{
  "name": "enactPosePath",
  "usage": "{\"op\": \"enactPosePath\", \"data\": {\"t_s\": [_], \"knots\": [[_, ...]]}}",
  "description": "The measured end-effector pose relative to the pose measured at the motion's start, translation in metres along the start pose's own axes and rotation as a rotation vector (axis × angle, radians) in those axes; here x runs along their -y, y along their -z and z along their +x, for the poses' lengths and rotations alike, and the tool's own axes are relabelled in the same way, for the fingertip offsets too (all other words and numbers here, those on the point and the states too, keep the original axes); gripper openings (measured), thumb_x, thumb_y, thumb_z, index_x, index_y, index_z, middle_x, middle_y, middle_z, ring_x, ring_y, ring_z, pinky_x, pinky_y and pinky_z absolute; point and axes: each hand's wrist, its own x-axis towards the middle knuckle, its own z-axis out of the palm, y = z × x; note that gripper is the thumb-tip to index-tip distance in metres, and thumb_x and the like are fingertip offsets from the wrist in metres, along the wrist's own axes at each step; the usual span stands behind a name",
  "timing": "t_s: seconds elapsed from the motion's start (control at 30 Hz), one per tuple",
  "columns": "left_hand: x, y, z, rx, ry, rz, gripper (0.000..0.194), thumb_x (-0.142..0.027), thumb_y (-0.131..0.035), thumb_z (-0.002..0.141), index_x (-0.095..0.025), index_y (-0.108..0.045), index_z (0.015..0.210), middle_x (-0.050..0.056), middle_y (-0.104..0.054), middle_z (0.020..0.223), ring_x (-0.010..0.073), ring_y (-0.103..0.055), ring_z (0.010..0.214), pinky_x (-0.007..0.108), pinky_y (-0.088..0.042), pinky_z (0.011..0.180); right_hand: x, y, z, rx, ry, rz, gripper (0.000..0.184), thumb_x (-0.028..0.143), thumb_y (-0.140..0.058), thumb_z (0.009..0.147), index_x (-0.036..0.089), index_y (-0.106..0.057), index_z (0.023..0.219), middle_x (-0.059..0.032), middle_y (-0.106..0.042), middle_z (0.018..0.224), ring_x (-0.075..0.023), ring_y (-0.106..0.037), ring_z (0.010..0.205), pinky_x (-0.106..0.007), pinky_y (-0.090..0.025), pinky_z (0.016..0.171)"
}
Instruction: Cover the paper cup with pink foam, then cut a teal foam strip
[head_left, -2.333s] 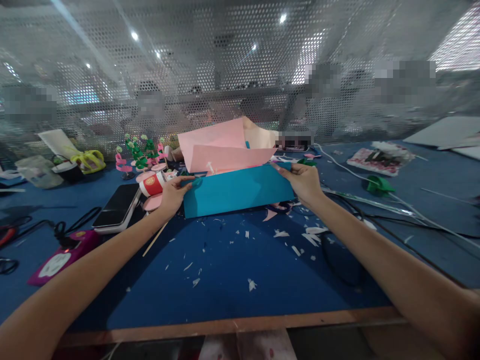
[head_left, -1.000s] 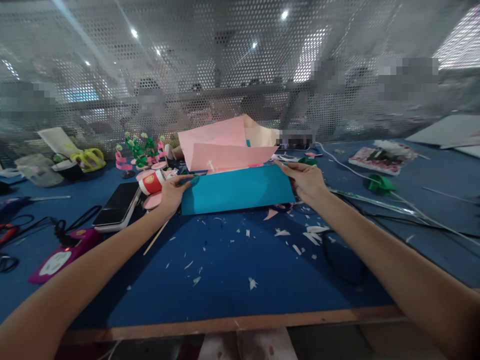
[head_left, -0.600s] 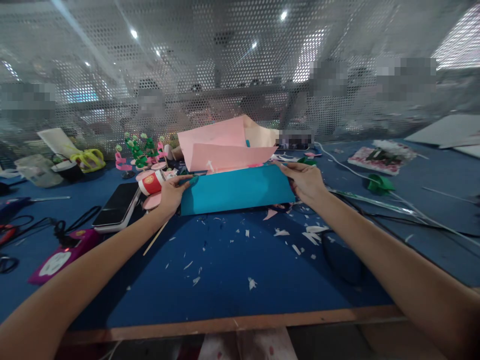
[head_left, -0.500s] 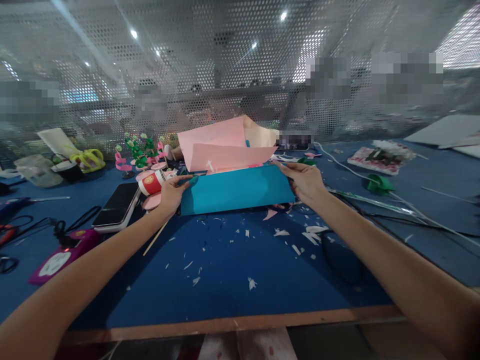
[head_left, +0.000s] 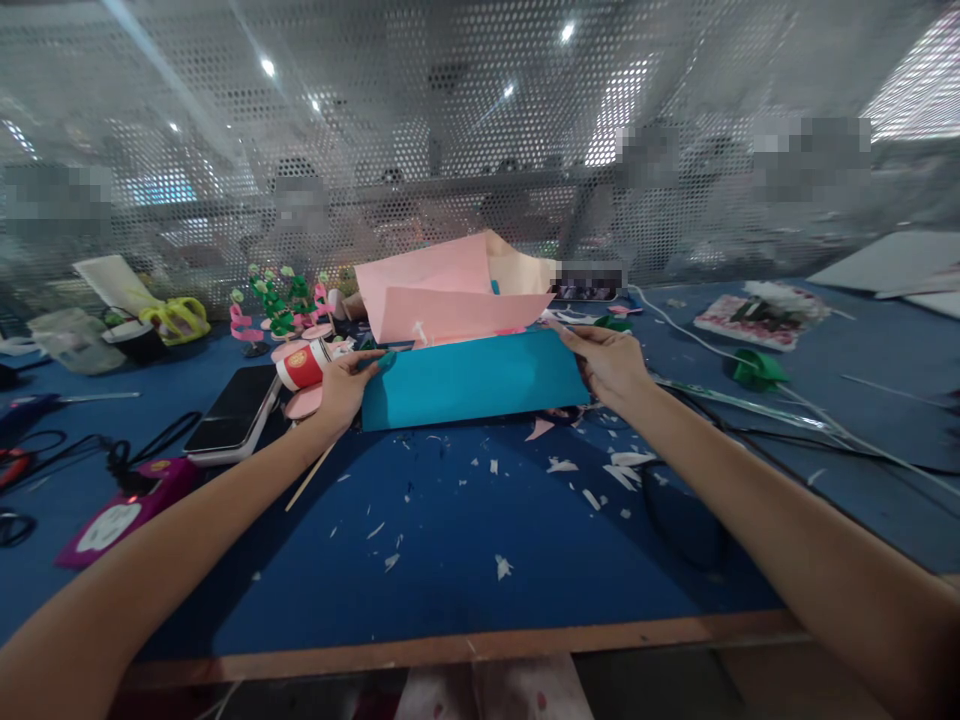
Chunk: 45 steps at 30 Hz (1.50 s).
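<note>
1. Table (head_left: 450, 600): its bare front portion lies before the blue sheet (head_left: 476, 378), which serves as the landmark below. Pale paper scraps (head_left: 503, 567) litter this portion.
2. Thin stick (head_left: 309, 480): lies in front of the blue sheet and to its left, partly covered by the left forearm.
3. Blue sheet: spans the gap between the two hands. Whether its near edge touches the table cannot be told.
4. Left hand (head_left: 346, 390): its grip pinches the blue sheet at the upper left corner, thumb against fingers.
5. Right hand (head_left: 609, 363): its grip pinches the blue sheet at the upper right corner; some fingertips are hidden behind it.
6. Step in hand (judged): two-handed holding and steadying of the blue sheet.
7. Next move (judged): any shift of the blue sheet calls for equal, light pressure in both grips and matched hand motion; uneven pull may buckle or skew it.
8. Red-and-white cup (head_left: 302, 367): lies tipped to the left of the blue sheet, near the left hand.
9. Pink paper (head_left: 450, 300): stands folded directly behind the blue sheet.
10. Perforated screen (head_left: 450, 130): rises well behind the blue sheet.
</note>
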Motion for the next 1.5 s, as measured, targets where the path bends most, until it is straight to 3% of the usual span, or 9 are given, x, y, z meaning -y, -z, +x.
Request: {"op": "enactPosePath", "data": {"t_s": [0.23,0.6,0.8,1.1,1.17,1.27,1.37,1.43,1.5], "knots": [[0.001,0.000,0.000,0.012,-0.026,0.093,0.026,-0.029,-0.068,0.065,-0.015,-0.072,0.086,0.002,-0.066,0.068,0.0087,-0.048,0.053,0.020,-0.034,0.047,-0.001,0.000,0.002,-0.032,-0.023,0.042,0.023,0.024,-0.082,0.036,0.021,-0.064,0.050,0.0042,-0.062,0.050,-0.0099,-0.053,0.045,-0.024,-0.045,0.045],[0.000,-0.001,-0.001,0.006,-0.040,0.182,0.026,-0.024,-0.065,0.066,-0.015,-0.072,0.089,0.004,-0.070,0.073,0.0113,-0.052,0.056,0.022,-0.037,0.048,-0.002,0.002,0.005,-0.038,-0.070,0.051,0.018,0.017,-0.079,0.046,0.021,-0.061,0.049,0.0046,-0.059,0.047,-0.0087,-0.052,0.044,-0.023,-0.044,0.045],[-0.005,0.005,0.002,0.132,-0.090,0.261,0.023,-0.020,-0.063,0.068,-0.016,-0.072,0.089,0.006,-0.072,0.083,0.0149,-0.060,0.065,0.025,-0.045,0.055,-0.005,0.005,0.010,-0.033,-0.060,0.019,0.021,0.020,-0.080,0.046,0.021,-0.059,0.050,0.0055,-0.058,0.047,-0.0086,-0.051,0.043,-0.023,-0.044,0.043],[-0.053,0.014,0.012,0.124,-0.159,0.342,0.025,-0.014,-0.065,0.066,-0.013,-0.072,0.090,0.008,-0.073,0.086,0.0187,-0.066,0.079,0.030,-0.052,0.075,0.013,0.006,0.008,0.030,-0.046,0.050,0.025,0.024,-0.078,0.050,0.022,-0.054,0.055,0.0072,-0.055,0.049,-0.0087,-0.050,0.043,-0.023,-0.043,0.042],[-0.068,0.019,0.008,0.083,-0.182,0.315,0.035,-0.016,-0.066,0.066,-0.016,-0.067,0.101,0.006,-0.073,0.087,0.0190,-0.067,0.080,0.032,-0.054,0.077,0.022,0.009,0.003,0.090,-0.014,0.072,0.027,0.029,-0.079,0.050,0.023,-0.053,0.055,0.0074,-0.057,0.051,-0.0093,-0.053,0.046,-0.024,-0.045,0.046],[-0.085,0.035,-0.014,0.120,-0.214,0.343,0.034,-0.016,-0.066,0.066,-0.017,-0.068,0.100,0.005,-0.073,0.083,0.0188,-0.068,0.078,0.033,-0.055,0.079,0.032,0.024,-0.014,0.224,0.040,0.082,0.033,0.039,-0.080,0.047,0.023,-0.052,0.050,0.0064,-0.059,0.052,-0.0131,-0.061,0.057,-0.027,-0.050,0.056],[-0.090,0.054,-0.056,0.253,-0.246,0.345,0.031,-0.016,-0.062,0.071,-0.019,-0.068,0.102,0.005,-0.073,0.086,0.0184,-0.069,0.079,0.030,-0.057,0.078,0.033,0.052,-0.039,0.562,0.071,-0.060,0.026,0.037,-0.079,0.053,0.023,-0.058,0.050,0.0019,-0.067,0.060,-0.0189,-0.067,0.079,-0.034,-0.051,0.077],[-0.084,0.065,-0.086,0.389,-0.300,0.412,0.031,-0.013,-0.058,0.075,-0.022,-0.067,0.103,0.002,-0.073,0.088,0.0172,-0.070,0.077,0.027,-0.058,0.075,0.029,0.071,-0.056,0.788,0.027,-0.208,0.015,0.031,-0.077,0.059,0.023,-0.065,0.054,-0.0026,-0.071,0.066,-0.0225,-0.066,0.089,-0.037,-0.051,0.081],[-0.074,0.072,-0.110,0.517,-0.479,0.465,0.036,-0.012,-0.058,0.077,-0.029,-0.064,0.108,-0.001,-0.072,0.090,0.0175,-0.066,0.093,0.029,-0.053,0.088,0.026,0.085,-0.069,0.976,-0.034,-0.319,0.009,0.029,-0.074,0.063,0.022,-0.069,0.059,-0.0059,-0.072,0.076,-0.0258,-0.065,0.093,-0.042,-0.050,0.083]]}}
